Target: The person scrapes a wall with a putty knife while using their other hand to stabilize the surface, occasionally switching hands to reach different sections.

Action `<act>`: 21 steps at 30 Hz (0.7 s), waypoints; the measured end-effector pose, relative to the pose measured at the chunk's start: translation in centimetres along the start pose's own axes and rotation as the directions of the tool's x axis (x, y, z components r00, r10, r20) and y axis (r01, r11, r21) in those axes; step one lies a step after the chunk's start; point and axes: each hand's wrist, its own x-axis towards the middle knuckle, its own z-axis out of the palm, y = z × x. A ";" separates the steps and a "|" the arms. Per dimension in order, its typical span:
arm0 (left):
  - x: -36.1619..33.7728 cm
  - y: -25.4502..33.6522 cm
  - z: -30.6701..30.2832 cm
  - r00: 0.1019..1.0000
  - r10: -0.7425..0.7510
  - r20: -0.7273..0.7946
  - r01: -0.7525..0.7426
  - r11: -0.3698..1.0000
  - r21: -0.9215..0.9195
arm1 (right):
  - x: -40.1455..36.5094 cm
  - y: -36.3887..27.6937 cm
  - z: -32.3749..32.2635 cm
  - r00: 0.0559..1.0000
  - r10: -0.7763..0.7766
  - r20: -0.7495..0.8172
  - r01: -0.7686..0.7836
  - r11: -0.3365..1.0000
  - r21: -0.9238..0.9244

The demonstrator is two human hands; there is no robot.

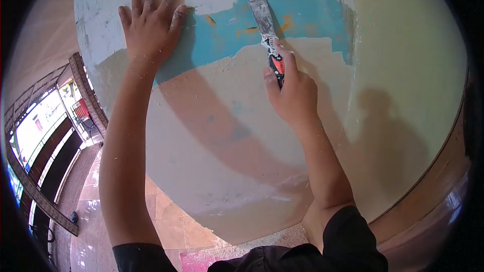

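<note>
Head view: your right hand [294, 88] grips a scraper [261, 15] against the wall [227, 111].
The scraper's blade points up over the blue patch [222, 32] — your fingers closed round its handle — while your left hand [151, 30] lies on the wall beside that patch, fingers spread, holding nothing.

Matt wall [413, 55], rough paint edges [303, 38], metal-bladed scraper [265, 27] (smeared, dull); black cloth sleeves [138, 258]
</note>
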 end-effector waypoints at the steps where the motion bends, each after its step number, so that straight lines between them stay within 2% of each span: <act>1: 0.0 0.0 0.0 1.000 -0.002 0.000 0.002 1.000 0.016 | 0.0 0.0 0.0 1.000 -0.022 -0.016 0.023 1.000 0.015; 4: 0.0 0.1 -0.1 1.000 -0.004 0.006 0.004 0.999 0.033 | 0.8 -0.7 -1.1 1.000 0.007 0.024 -0.008 1.000 0.019; 8: 0.0 0.4 -0.4 0.999 -0.020 0.029 0.018 0.997 0.075 | 1.0 -0.5 -1.6 1.000 -0.023 -0.003 0.023 1.000 0.005; 15: -0.5 0.1 -0.1 1.000 -0.013 0.004 0.013 1.000 0.021 | 0.6 -0.5 -1.8 0.997 0.017 0.075 -0.015 0.999 -0.039; 17: -0.3 -0.1 0.0 1.000 0.014 -0.017 -0.013 0.999 0.032 | 0.7 -0.1 -1.8 0.997 0.002 0.072 0.002 0.998 -0.061; 19: -0.3 -0.2 0.0 1.000 0.018 -0.020 -0.017 0.999 0.030 | 1.4 0.6 -2.0 0.996 -0.085 -0.025 0.083 0.993 -0.084; 21: -0.4 -0.1 0.0 0.999 0.023 -0.023 -0.022 0.999 0.025 | 1.6 0.5 -2.7 0.999 -0.052 0.002 0.052 0.995 -0.079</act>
